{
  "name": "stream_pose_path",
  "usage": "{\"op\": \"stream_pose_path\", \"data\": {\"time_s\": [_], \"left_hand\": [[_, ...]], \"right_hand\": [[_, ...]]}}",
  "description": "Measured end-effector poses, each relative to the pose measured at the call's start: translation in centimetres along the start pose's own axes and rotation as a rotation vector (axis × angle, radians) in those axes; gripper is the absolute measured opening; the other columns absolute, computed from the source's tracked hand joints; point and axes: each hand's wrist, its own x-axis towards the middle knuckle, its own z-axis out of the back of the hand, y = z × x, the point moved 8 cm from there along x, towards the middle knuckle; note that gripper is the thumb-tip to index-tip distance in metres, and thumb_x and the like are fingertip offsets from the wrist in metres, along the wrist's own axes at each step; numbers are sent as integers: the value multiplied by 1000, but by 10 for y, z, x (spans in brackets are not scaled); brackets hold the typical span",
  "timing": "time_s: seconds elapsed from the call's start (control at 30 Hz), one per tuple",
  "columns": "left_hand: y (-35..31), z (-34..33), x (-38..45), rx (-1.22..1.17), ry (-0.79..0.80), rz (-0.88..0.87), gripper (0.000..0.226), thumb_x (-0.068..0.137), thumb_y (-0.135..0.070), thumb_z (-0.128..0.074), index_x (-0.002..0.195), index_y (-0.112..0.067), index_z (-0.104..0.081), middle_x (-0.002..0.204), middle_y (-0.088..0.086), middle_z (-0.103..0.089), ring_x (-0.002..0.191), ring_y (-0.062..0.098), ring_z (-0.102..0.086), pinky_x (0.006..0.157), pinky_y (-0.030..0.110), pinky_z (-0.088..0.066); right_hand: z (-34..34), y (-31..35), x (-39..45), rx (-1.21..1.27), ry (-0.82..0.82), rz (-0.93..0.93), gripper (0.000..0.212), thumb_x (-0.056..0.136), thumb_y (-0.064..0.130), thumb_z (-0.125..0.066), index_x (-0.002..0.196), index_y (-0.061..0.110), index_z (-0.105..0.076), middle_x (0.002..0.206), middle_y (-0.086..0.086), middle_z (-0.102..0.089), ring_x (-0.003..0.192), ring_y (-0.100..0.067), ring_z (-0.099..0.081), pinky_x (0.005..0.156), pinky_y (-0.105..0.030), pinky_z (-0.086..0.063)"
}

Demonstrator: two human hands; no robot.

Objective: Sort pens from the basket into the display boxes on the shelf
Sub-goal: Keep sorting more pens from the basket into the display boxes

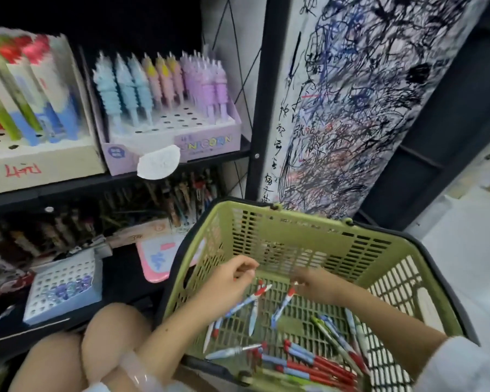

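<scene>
Basket: green plastic shopping basket (280,230) sits low, right of the shelf; both hands reach down inside it
Pens in basket: a good many left; red-and-blue pens (309,366) heaped at the near edge, a few more scattered across the slatted floor; the sorting looks well short of done
Left hand: left hand (235,274) hovers over the basket floor, fingers curled and pinched together; a red-topped pen (251,299) lies just under it; I cannot tell whether the fingers actually hold it
Right hand: right hand (311,281) is blurred, fingers bunched at the top of another red-capped pen (283,305) that stands tilted off the floor; it looks pinched on that pen, though blur leaves doubt
Upper shelf: unicorn pen box (207,140) is partly filled, front rows of holes empty; cream display box (40,162) to its left also shows open holes
Lower shelf: blue perforated box (65,290) holds only a small cluster of pens; most holes bare
Left to do: judging by the pile, nearly every basket pen is yet to be placed
</scene>
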Motion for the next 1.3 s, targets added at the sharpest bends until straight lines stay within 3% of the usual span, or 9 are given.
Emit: {"op": "stream_pose_path", "data": {"time_s": [0.17, 0.27, 0.33, 0.4, 0.57, 0.77, 0.97, 1.13, 1.3], "left_hand": [[20, -23, 8, 110, 121, 66, 17, 98, -21, -44, 110, -26, -54, 106, -14, -53, 98, 0, -49, 74, 6, -36], [27, -21, 10, 125, 124, 74, 14, 97, -23, -45, 105, -31, -54, 103, -20, -51, 93, -7, -47, 72, 5, -35], [30, -19, 12, 112, 116, 84, 14, 97, -24, -45, 105, -32, -53, 101, -24, -50, 92, -10, -45, 70, 5, -34], [32, -18, 13, 94, 119, 97, 15, 97, -24, -45, 106, -31, -54, 103, -23, -50, 95, -6, -47, 72, 5, -34], [39, -15, 9, 85, 101, 121, 19, 98, -22, -44, 112, -25, -56, 108, -16, -53, 101, 1, -48, 75, 10, -35], [43, -13, 0, 57, 90, 142, 20, 97, -26, -44, 113, -31, -55, 108, -20, -52, 104, 0, -48, 81, 19, -36], [40, -10, -3, 1, 84, 143, 18, 97, -22, -44, 107, -32, -54, 110, -17, -53, 107, 4, -48, 89, 23, -36], [35, -11, -4, -14, 73, 126, 21, 97, -22, -44, 113, -27, -56, 107, -18, -53, 104, 2, -48, 80, 16, -35], [29, -3, -4, -74, 40, 118, 17, 97, -22, -43, 97, -35, -56, 108, -14, -58, 105, 4, -53, 79, 16, -40]], "right_hand": [[-75, -98, -22, 45, 31, -373, 66, 95, 45, -43, 148, 17, -14, 153, -15, -19, 138, -34, -28, 108, -35, -30], [-111, -101, -23, 0, 138, -472, 66, 95, 51, -35, 148, 16, -13, 154, -17, -13, 141, -40, -15, 114, -48, -16], [-126, -74, -14, -15, 201, -387, 65, 93, 56, -35, 146, 21, -19, 151, -18, -19, 140, -41, -14, 113, -53, -13], [-133, -39, -7, 77, 216, -262, 63, 90, 53, -44, 144, 25, -25, 147, -17, -26, 137, -41, -22, 111, -50, -23], [-105, -3, -10, 49, 79, 20, 45, 91, 36, -55, 129, 12, -48, 128, -13, -47, 119, -31, -47, 99, -37, -40], [-128, -17, -39, -218, 255, 93, 77, 82, 45, -62, 144, 17, -25, 136, -11, -38, 122, -28, -42, 99, -39, -40], [-142, -3, -36, -250, 272, 53, 69, 83, 24, -65, 141, 15, -27, 131, -13, -45, 117, -30, -47, 93, -43, -46], [-142, 0, -35, -259, 206, -11, 55, 87, 17, -58, 135, 13, -32, 121, -15, -55, 105, -32, -56, 82, -42, -50], [-88, 11, -21, 134, 129, -55, 32, 92, 24, -53, 120, 8, -49, 109, -9, -60, 96, -23, -60, 82, -32, -50]]}}
